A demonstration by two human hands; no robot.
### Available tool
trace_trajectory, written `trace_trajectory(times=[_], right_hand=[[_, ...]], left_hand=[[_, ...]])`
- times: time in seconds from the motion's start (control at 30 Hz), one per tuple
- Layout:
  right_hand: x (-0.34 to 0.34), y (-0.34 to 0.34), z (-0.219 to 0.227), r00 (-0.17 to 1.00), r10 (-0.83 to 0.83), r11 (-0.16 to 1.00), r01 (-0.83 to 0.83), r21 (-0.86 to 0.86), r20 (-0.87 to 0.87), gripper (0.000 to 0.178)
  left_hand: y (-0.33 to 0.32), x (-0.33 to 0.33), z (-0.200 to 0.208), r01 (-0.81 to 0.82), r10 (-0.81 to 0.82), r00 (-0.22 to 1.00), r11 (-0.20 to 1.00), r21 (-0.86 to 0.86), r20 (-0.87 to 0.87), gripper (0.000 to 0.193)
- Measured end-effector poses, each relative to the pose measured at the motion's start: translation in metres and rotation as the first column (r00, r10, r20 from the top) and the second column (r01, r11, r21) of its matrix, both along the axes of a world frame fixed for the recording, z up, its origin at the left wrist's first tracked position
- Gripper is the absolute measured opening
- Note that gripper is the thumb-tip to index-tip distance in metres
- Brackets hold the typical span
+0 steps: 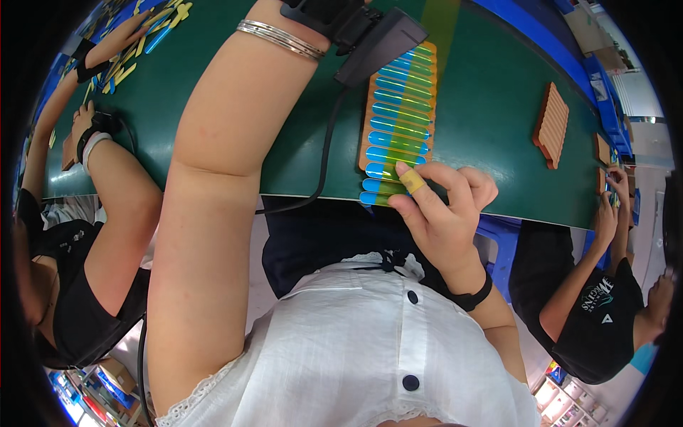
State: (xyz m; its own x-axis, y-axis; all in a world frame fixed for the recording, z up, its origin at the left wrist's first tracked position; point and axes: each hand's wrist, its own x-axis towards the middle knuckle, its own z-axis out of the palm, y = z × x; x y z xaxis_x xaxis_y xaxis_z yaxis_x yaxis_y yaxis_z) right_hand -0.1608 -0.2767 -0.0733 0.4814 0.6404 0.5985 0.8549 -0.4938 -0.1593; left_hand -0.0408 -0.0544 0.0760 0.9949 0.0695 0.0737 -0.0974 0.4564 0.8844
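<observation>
An orange-brown grooved tray (364, 146) lies on the green table, filled with a row of flat, round-ended sticks (388, 124), blue at the left and yellow-green toward the right. The nearest sticks come down to the table's front edge. My right hand (448, 206), with a tan bandage on one finger, curls around the right ends of these nearest sticks, thumb and finger at either side. My left forearm (213, 142) reaches up past the top of the picture; its hand is out of sight. A dark wrist-mounted device (380, 46) covers the tray's far-left corner.
A black cable (327, 142) hangs from the wrist device across the table. Another grooved tray (551, 127) lies at the right. Loose blue and yellow sticks (160, 39) are scattered far left. People work at both sides; a co-worker's hand (84, 124) rests at left.
</observation>
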Motion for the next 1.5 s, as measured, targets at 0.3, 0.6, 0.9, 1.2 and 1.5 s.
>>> trace_trajectory(times=[0.3, 0.6, 0.9, 1.2, 1.5], right_hand=[[-0.004, 0.0, 0.0, 0.999, -0.025, 1.0, 0.024, -0.02, -0.023, 0.043], [-0.002, -0.003, 0.002, 0.999, -0.024, 0.999, 0.023, -0.032, -0.048, 0.046], [0.017, 0.01, 0.035, 0.981, -0.009, 0.997, -0.007, -0.083, -0.192, 0.015], [0.056, 0.03, 0.052, 0.511, -0.03, 0.996, 0.083, 0.014, -0.859, 0.041], [0.077, 0.04, 0.049, 0.65, -0.098, 0.995, 0.09, -0.052, -0.754, 0.046]], left_hand=[[0.0, 0.002, -0.002, -0.008, 0.008, 1.0, 0.999, -0.035, -0.023, 0.059], [-0.005, 0.007, 0.007, -0.021, 0.007, 0.989, 0.996, -0.09, -0.151, 0.049], [-0.005, 0.013, 0.002, -0.057, 0.059, 0.982, 0.998, 0.016, -0.18, 0.051], [0.002, 0.014, -0.015, -0.044, 0.064, 0.979, 0.993, 0.108, -0.195, 0.056], [0.01, 0.024, -0.026, -0.108, 0.131, 0.939, 0.99, 0.09, -0.317, 0.05]])
